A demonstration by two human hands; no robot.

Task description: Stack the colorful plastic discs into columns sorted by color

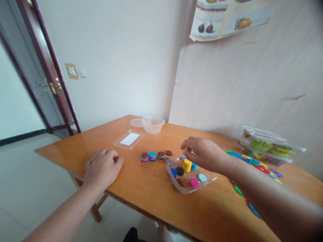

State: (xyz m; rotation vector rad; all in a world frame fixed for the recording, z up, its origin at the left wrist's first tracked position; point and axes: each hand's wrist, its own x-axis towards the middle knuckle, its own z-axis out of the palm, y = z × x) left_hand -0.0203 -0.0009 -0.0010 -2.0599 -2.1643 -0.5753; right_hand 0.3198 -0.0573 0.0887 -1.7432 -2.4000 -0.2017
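Note:
My right hand hovers over the far right part of a clear plastic tray. Its fingers bend down, with a gap to the thumb and nothing visible between them. Inside the tray lie small scalloped discs in several colours, among them a pink disc and a black disc, plus a yellow stack. My left hand rests at the table's front edge, fingers loosely bent and thumb apart, holding nothing. Between the hands stand three short disc stacks, with a loose brown disc beside them.
A clear lid with a white label lies on the wooden table. Behind it are a translucent bowl and its round lid. At right, flat coloured pieces spread out near stacked clear boxes, partly behind my right forearm.

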